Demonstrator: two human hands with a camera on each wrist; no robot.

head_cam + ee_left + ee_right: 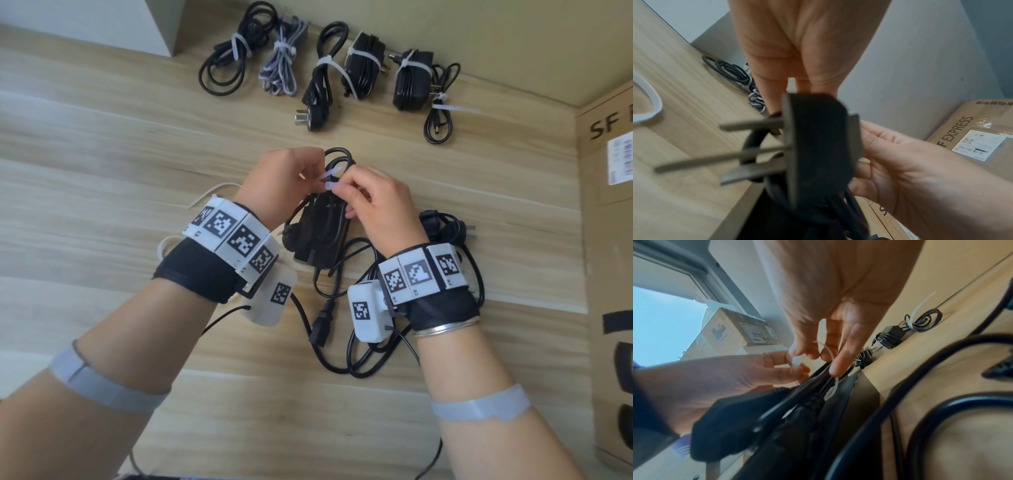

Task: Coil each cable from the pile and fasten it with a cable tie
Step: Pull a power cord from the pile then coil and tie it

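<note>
Both hands work at the middle of the wooden table (102,171) over a black power adapter (322,236) with its black cable folded along it. A white cable tie (330,180) loops round that bundle. My left hand (317,176) pinches the tie's head (796,361). My right hand (346,193) pinches the tie's strap (833,386), its forefinger lying on the cable strands. In the left wrist view the bundle's three-pronged plug (813,146) fills the centre, blurred. The tie's lower run is hidden behind the bundle.
Several tied bundles (325,75) lie in a row along the far edge. Loose black cables (363,346) and a plug (445,229) sprawl under my right wrist. Spare white ties (212,192) lie by my left wrist. A cardboard box (609,240) stands at the right.
</note>
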